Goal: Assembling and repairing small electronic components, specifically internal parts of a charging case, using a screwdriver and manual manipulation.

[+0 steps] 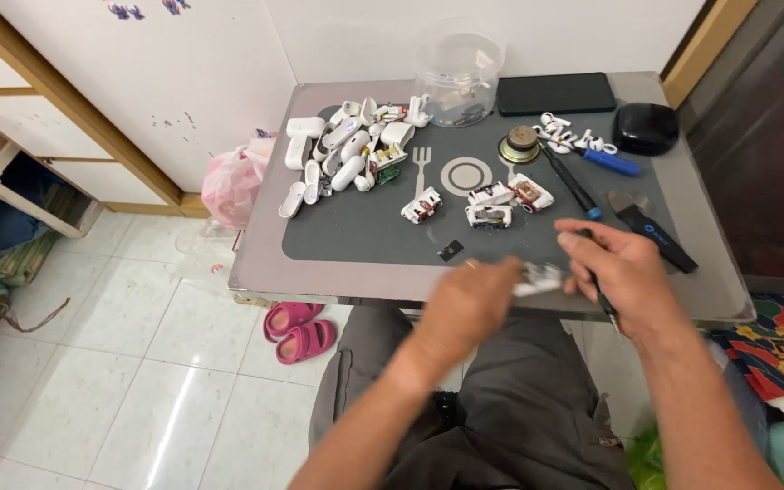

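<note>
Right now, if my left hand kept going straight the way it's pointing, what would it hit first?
Probably the small white part between both hands; the left hand points at it and the right hand. Motion blur makes contact unclear.

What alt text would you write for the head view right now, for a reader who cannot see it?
A seated person's left hand and right hand hold a small white plastic part, motion-blurred, at the near edge of a grey table. On its dark mat lie a pile of white plastic casings and opened units.
</note>
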